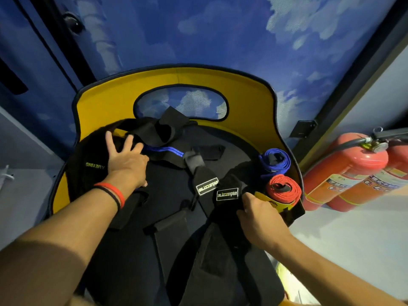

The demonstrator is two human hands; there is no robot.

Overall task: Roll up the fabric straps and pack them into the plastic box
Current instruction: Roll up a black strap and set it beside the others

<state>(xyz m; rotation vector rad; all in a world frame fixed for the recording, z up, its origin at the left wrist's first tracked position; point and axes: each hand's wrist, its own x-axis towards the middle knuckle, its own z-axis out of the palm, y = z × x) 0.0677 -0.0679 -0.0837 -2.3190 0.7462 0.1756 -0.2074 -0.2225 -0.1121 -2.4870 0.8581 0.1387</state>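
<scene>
In the head view, loose black straps (167, 202) are lying heaped in the yellow box (242, 96), with a blue roll (276, 161) and a red roll (284, 188) against its right wall. The left hand (125, 160) is being pressed flat on the heap, fingers spread. A labelled strap (227, 184) is being pinched by the right hand (258, 217). The webbing is being judged light and limp, and best gripped at one end.

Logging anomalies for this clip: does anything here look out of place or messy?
Only the black straps: they lie unrolled and crossed in a heap in the yellow bin, while the blue roll and red roll sit neatly at its right edge. Nothing looks damaged.
</scene>
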